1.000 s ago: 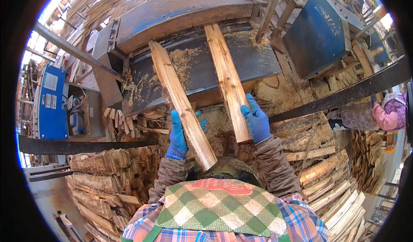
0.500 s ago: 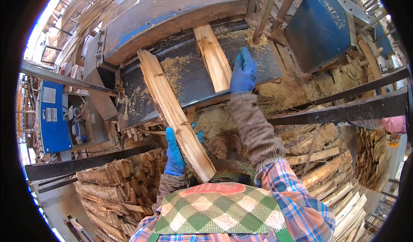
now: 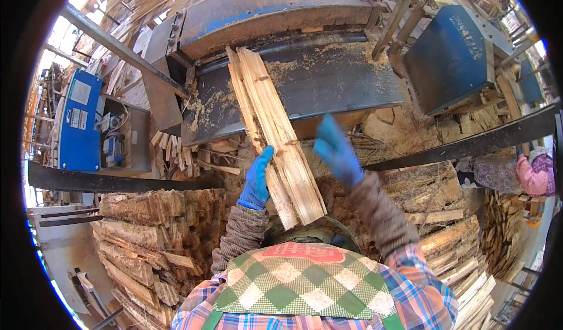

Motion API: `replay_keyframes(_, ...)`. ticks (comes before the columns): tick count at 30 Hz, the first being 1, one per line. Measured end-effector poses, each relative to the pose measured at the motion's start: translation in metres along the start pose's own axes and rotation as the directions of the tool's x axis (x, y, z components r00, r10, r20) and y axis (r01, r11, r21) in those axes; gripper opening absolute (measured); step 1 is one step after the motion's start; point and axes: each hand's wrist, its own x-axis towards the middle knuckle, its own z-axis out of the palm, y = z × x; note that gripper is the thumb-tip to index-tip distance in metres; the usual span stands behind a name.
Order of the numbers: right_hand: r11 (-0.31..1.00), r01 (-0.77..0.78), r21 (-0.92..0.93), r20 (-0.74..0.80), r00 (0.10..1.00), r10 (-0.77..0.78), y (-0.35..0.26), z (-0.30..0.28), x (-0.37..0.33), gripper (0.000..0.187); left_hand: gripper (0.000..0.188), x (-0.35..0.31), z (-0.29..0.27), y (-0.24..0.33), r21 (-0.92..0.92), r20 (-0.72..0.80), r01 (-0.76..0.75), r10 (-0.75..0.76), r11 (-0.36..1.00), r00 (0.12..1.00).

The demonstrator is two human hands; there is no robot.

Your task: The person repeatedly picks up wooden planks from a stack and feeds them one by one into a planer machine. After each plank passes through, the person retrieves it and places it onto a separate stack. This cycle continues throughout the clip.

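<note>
My left hand [image 3: 256, 179], in a blue glove, is closed on the left edge of rough wooden boards [image 3: 282, 145], apparently two lying side by side lengthwise. Their far ends rest on the dark metal table [image 3: 340, 84] of a machine, and their near ends stick out toward my apron. To the right of the boards and apart from them, my right hand [image 3: 339, 152] is in the air in a blue glove. It is blurred, but its fingers look spread with nothing in them. Above the table is the machine's rusty, blue-streaked housing [image 3: 275, 14], with a roller [image 3: 293, 44] under its edge.
Stacks of rough wood stand at the left [image 3: 155, 239] and right [image 3: 454, 236]. Dark metal bars [image 3: 463, 136] cross at both sides. A blue control box [image 3: 80, 122] is far left, a blue machine cover [image 3: 448, 60] far right. A person in pink sleeves [image 3: 532, 174] is at the right edge.
The board beside my right hand has gone from the table under the housing. My right hand has come back toward me. The wood in my left hand has shifted right and shows a wider face.
</note>
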Motion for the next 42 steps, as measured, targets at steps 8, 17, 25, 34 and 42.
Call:
replay_keyframes(8,0.968,0.012,-0.249,-0.309,0.947,-0.092,0.009,0.024,-0.122,0.046,0.089,-0.014,0.036,-0.002,0.144,-0.108,-0.005,0.021,0.99,0.994)
replay_keyframes(17,0.892,0.063,-0.447,-0.353,0.904,-0.241,-0.016,-0.034,-0.088,0.044,0.096,0.002,0.041,-0.009,0.332,-0.294,-0.088,0.192,0.939,0.936)
replay_keyframes(25,0.787,-0.003,-0.617,-0.389,0.871,-0.302,-0.002,-0.045,-0.011,0.043,0.093,-0.001,0.056,-0.007,0.21,-0.248,-0.117,0.168,0.971,0.954)
replay_keyframes(34,0.674,-0.077,-0.734,-0.486,0.753,-0.443,-0.016,-0.047,0.13,0.041,0.104,0.003,0.046,-0.014,0.359,-0.344,0.002,0.13,0.933,0.93)
replay_keyframes(42,0.81,-0.148,-0.567,-0.647,0.689,-0.326,-0.024,-0.053,0.167,0.043,0.102,0.009,0.053,-0.01,0.261,-0.313,-0.055,0.138,0.964,0.94)
